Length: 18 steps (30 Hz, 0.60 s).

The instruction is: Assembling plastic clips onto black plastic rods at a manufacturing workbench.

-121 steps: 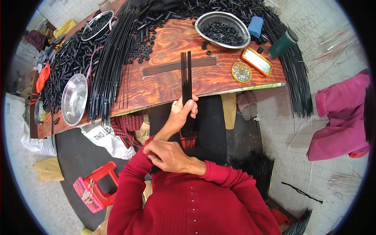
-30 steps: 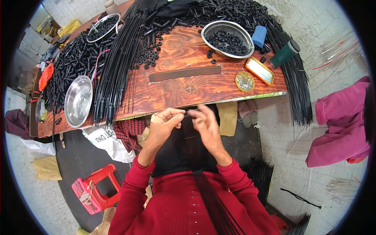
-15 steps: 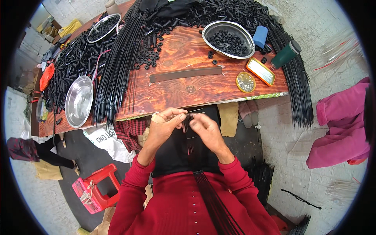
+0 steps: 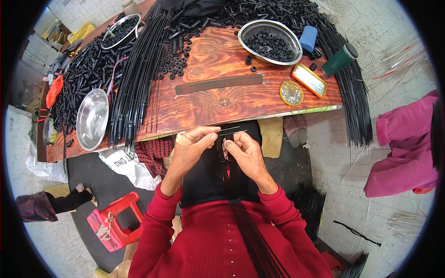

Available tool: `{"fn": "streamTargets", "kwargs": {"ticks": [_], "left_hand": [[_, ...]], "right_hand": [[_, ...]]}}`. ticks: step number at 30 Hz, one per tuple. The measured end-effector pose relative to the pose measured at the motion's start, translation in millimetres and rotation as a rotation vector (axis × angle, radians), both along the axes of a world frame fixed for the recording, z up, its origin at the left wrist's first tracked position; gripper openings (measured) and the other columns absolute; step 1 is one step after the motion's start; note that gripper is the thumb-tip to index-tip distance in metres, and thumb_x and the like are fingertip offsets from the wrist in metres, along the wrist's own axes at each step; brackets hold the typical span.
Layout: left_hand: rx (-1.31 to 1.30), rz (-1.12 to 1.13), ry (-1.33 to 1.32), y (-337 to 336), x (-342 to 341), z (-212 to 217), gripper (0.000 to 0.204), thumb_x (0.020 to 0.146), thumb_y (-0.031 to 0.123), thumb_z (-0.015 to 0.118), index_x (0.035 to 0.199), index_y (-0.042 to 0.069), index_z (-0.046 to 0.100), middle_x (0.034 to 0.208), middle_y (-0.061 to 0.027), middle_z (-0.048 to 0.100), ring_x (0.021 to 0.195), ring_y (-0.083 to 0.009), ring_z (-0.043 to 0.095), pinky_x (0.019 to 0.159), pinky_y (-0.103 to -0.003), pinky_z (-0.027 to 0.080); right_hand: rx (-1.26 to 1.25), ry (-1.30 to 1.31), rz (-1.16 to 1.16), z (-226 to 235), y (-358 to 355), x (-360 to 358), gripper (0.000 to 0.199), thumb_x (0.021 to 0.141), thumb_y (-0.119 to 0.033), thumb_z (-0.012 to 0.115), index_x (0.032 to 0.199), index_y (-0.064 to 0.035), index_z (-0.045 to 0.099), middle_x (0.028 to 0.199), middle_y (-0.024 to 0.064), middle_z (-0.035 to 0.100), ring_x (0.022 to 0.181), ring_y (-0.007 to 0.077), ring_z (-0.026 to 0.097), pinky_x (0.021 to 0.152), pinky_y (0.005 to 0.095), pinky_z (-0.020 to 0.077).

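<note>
My left hand [image 4: 193, 147] is closed, thumb and forefinger pinched on a thin needle-like rod [image 4: 230, 129] that points to the right. Close beside it my right hand [image 4: 248, 154] is closed on a narrow band of black strands [image 4: 226, 167], which hangs down over my lap. A second thin rod seems to cross the strands near the right fingertips; its exact path is too fine to make out. From my waist, a flat bundle of black strands [image 4: 254, 231] runs down to the lower right across my red sweater.
Just ahead lies a wooden table [image 4: 204, 111] with a dark flat bar [image 4: 218, 84], a metal bowl of black rings [image 4: 270, 42], a round yellow-rimmed dish [image 4: 291, 93] and a green flask [image 4: 340, 60]. Long black rods [image 4: 136, 78] overhang its front edge. A red stool [image 4: 116, 222] stands lower left.
My hands have drawn slightly apart, and the strands between them look more spread. At the far left another person's leg has shifted.
</note>
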<state>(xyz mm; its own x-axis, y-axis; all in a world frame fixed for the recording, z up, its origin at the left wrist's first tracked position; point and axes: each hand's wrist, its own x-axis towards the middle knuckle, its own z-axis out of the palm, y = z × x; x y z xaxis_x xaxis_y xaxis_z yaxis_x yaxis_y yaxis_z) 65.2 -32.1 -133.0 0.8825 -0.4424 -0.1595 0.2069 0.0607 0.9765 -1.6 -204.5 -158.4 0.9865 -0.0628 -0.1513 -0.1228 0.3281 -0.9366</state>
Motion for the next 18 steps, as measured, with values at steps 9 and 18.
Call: {"fn": "streamTargets", "kwargs": {"ticks": [9,18], "left_hand": [[0.03,0.004,-0.035,-2,-2,3,0.026,0.092,0.015,0.07,0.115,0.002,0.071,0.085,-0.0001,0.067,0.077,-0.006,0.058,0.073,-0.022,0.049],[0.037,-0.024,-0.031,-4,1,3,0.026,0.094,0.015,0.068,0.115,0.002,0.07,0.086,-0.0004,0.067,0.076,-0.0062,0.058,0.073,-0.022,0.049]], "right_hand": [[-0.034,0.098,0.136,12,-4,2,0.01,0.096,-0.01,0.061,0.102,-0.0034,0.057,0.088,0.0007,0.063,0.076,0.0059,0.057,0.068,0.0222,0.0469],[0.036,0.09,0.16,10,-8,5,0.012,0.096,-0.011,0.062,0.104,-0.0021,0.057,0.09,0.0023,0.062,0.076,0.0084,0.058,0.069,0.0251,0.0496]]}}
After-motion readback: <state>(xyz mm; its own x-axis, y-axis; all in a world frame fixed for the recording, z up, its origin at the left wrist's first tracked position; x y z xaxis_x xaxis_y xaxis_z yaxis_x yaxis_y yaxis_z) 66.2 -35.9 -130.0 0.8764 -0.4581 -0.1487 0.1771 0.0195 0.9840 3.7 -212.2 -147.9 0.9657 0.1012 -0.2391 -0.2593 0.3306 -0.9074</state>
